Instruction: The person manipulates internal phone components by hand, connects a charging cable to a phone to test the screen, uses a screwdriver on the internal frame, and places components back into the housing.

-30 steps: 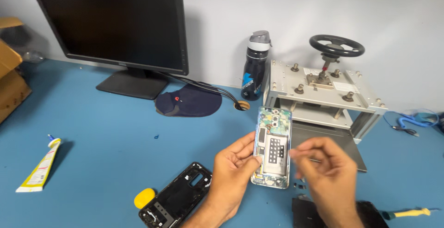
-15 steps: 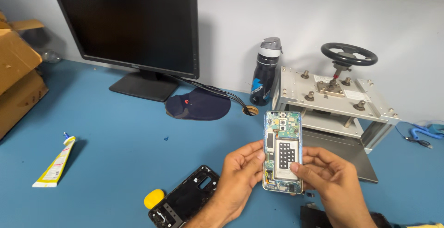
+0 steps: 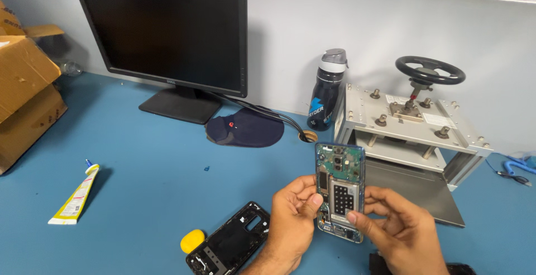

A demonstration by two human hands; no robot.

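Above the blue surface, near centre, the left hand and right hand each pinch the opened phone by an edge. A slipping grip could drop it; thumbs could strain its exposed board.

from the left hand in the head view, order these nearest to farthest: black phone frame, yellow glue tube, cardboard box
1. black phone frame: on the table just left of the left hand.
2. yellow glue tube: farther left, lying on the blue table.
3. cardboard box: at the far left edge, farthest.
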